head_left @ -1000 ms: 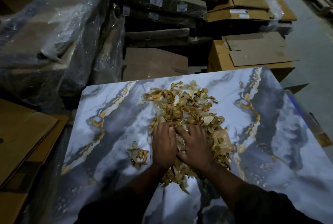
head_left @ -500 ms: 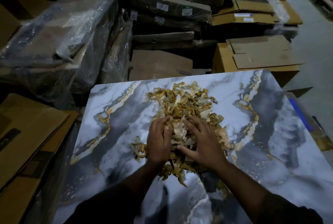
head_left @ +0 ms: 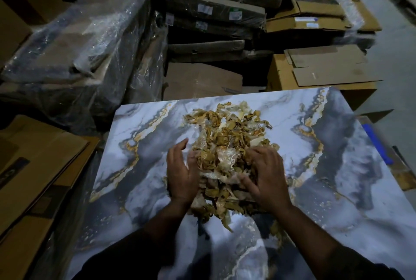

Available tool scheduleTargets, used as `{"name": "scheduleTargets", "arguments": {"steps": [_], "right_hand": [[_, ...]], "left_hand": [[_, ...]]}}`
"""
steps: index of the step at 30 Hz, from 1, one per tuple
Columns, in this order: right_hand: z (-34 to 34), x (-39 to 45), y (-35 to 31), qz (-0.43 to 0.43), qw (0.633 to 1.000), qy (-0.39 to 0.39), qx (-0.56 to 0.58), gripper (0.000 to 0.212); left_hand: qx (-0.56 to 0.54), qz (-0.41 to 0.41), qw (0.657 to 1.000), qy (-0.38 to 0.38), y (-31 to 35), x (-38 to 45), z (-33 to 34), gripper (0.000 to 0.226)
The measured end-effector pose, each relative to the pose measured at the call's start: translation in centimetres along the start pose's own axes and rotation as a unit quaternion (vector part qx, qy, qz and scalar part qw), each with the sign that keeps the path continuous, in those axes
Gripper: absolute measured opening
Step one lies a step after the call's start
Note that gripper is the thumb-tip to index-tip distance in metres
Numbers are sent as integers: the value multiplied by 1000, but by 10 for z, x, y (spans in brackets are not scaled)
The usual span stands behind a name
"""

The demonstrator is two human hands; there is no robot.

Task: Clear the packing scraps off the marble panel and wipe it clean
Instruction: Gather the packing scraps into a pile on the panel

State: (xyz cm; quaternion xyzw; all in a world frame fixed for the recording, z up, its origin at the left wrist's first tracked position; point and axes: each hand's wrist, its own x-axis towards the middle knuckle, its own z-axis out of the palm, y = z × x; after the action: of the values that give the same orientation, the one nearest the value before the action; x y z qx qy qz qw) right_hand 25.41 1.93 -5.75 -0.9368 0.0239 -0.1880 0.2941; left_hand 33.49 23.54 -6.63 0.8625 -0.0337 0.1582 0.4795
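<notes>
The marble panel (head_left: 337, 189) is white and blue-grey with gold veins and lies flat in front of me. A heap of yellow-brown packing scraps (head_left: 227, 140), mixed with clear plastic film, sits on its middle. My left hand (head_left: 180, 171) presses against the heap's left side with its fingers fairly straight. My right hand (head_left: 267, 176) lies cupped over the heap's right side, fingers spread on the scraps. The near end of the heap sits between my wrists.
Plastic-wrapped stacks (head_left: 85, 39) crowd the panel's far left. Flat cardboard (head_left: 33, 167) lies to the left. Stacked grey packages (head_left: 213, 9) and cardboard boxes (head_left: 326, 70) stand behind. A blue strip (head_left: 378, 142) lies beside the right edge, with grey floor (head_left: 394, 32) beyond.
My hands have moved apart from the top middle of the heap to its two sides. The small loose scrap at the left has joined the heap.
</notes>
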Motion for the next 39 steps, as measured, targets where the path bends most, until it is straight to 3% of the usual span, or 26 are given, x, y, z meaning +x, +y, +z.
{"name": "scheduleTargets", "arguments": {"steps": [4, 7, 10, 15, 19, 24, 27, 33, 39], "right_hand": [[-7, -8, 28, 95, 994, 45, -12, 71], [0, -17, 47, 211, 977, 12, 0, 88], [14, -26, 47, 274, 960, -35, 55, 97], [32, -30, 27, 255, 958, -58, 120, 87], [23, -28, 32, 246, 962, 9, 115, 79], [15, -19, 41, 218, 971, 6, 94, 77], [7, -2, 46, 222, 969, 54, 92, 75], [-1, 56, 61, 222, 969, 70, 80, 63], [7, 137, 91, 239, 966, -24, 92, 48]], "left_hand": [[0, -75, 997, -2, -20, 3, -8, 75], [-22, -155, 987, -40, -37, -5, -3, 93], [16, -166, 983, -83, -37, -18, 6, 92], [-24, -172, 977, -124, -19, -40, 17, 69], [-47, -191, 978, -71, -17, -33, 10, 58], [-53, -176, 981, -55, -19, -12, 3, 60], [-56, -166, 983, -47, -15, 8, 6, 63], [-45, -166, 985, -24, -12, 64, 17, 40], [6, -152, 984, -87, -19, 109, 45, 54]]}}
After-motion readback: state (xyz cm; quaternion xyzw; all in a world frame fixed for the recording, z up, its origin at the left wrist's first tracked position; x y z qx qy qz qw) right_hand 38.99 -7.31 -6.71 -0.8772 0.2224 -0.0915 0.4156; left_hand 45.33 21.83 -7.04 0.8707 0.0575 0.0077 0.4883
